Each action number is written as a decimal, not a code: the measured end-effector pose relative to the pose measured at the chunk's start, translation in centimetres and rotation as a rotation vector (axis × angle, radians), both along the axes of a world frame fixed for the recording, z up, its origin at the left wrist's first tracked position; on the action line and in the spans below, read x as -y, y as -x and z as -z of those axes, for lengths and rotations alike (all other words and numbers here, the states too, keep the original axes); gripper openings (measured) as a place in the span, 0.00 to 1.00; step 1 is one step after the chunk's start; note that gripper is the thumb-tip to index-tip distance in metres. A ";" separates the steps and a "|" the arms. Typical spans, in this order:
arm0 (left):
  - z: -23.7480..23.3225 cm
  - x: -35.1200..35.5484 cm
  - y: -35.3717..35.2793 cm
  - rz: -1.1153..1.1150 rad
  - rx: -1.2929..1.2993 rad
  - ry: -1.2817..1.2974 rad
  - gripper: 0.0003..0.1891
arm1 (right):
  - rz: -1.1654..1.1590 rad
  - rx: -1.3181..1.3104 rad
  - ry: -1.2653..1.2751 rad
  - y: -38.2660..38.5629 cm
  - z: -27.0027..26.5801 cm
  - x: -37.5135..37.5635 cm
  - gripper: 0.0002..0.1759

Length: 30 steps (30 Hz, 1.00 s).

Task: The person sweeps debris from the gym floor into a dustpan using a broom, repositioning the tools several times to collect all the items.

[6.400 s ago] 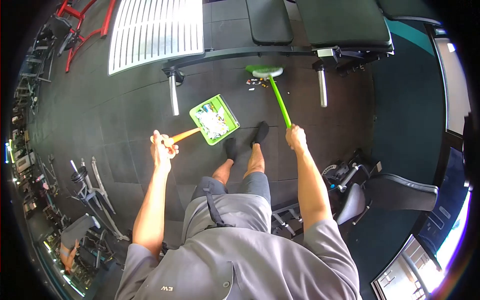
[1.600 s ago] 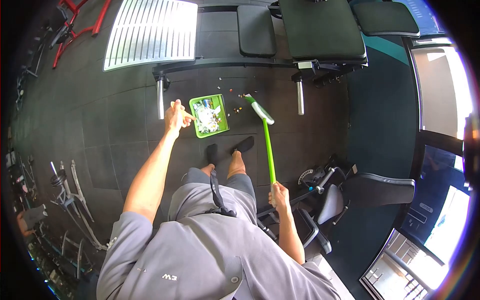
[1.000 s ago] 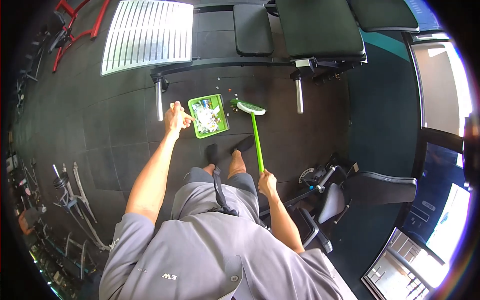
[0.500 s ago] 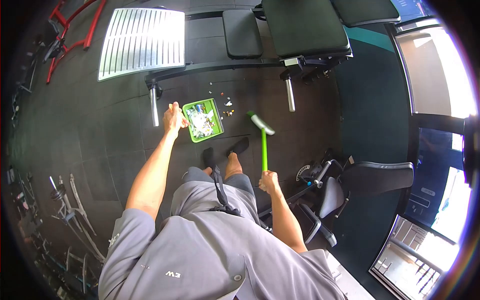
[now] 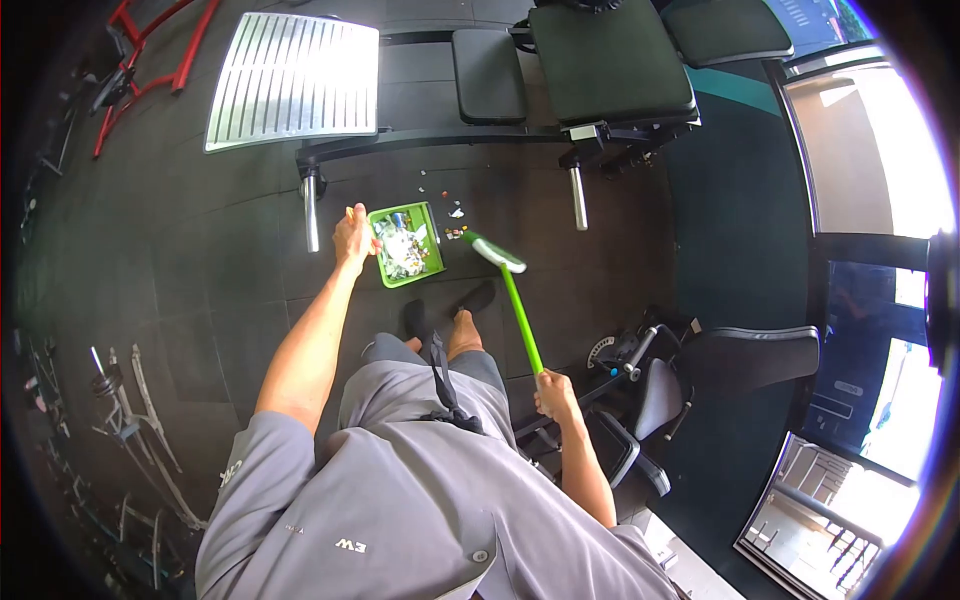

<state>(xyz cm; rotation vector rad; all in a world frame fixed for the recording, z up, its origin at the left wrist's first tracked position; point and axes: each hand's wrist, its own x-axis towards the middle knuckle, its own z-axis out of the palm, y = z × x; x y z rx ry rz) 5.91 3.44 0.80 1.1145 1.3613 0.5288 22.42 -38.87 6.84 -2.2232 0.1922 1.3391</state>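
Observation:
My left hand (image 5: 354, 238) is closed on the left side of a green dustpan (image 5: 436, 264), which holds crumpled white and coloured litter (image 5: 402, 246). In my right hand (image 5: 555, 395) is the green handle of a broom (image 5: 519, 318). The broom's green and white head (image 5: 496, 253) is on the right of the dustpan, its tip close to small scraps (image 5: 456, 233) on the dark floor. More bits (image 5: 457, 213) lie a little further up, beyond the dustpan's open edge.
A bench machine with a ribbed metal plate (image 5: 292, 80) and black pads (image 5: 610, 62) spans the top. Its metal posts (image 5: 579, 198) stick out toward me. A padded seat machine (image 5: 655, 400) stands at the right; a red frame (image 5: 190, 55) is at the upper left.
The broom head has moved left, closer to the dustpan and scraps. My right hand has shifted slightly right and down, tilting the handle. The dustpan has hardly moved.

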 end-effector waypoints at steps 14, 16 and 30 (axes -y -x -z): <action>-1.3 0.3 -0.2 -0.032 -0.028 0.008 0.24 | -0.114 -0.102 -0.086 5.2 2.7 -4.7 0.15; -1.0 -0.1 0.7 -0.039 0.029 0.040 0.24 | -0.023 -0.181 -0.156 4.6 1.1 -2.4 0.17; -7.1 6.3 21.7 -0.453 0.467 0.177 0.19 | 0.262 -0.108 -0.098 1.1 -5.9 4.6 0.13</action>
